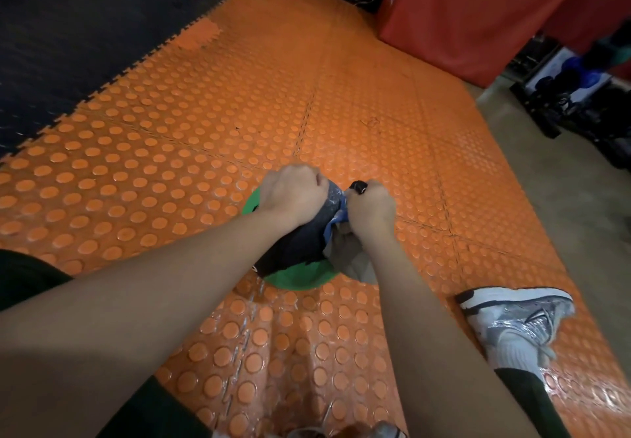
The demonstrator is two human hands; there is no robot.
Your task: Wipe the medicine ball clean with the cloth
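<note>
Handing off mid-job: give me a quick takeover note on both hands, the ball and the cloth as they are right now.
Left hand: curled over the top of the medicine ball, steadying it.
Right hand: grips the bunched cloth against the ball's right side.
Ball: green and black, resting on the orange studded floor mat, by the silver sneaker.
Done: cannot tell how much is wiped.
Left: keep wiping and turn the ball to reach its underside.

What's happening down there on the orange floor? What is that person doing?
A person is crouched over a green and black medicine ball that sits on the orange studded mat. The left hand grips the top of the ball to steady it, while the right hand holds a bunched cloth against the ball's side. A silver sneaker is planted to the right of the ball.
</note>
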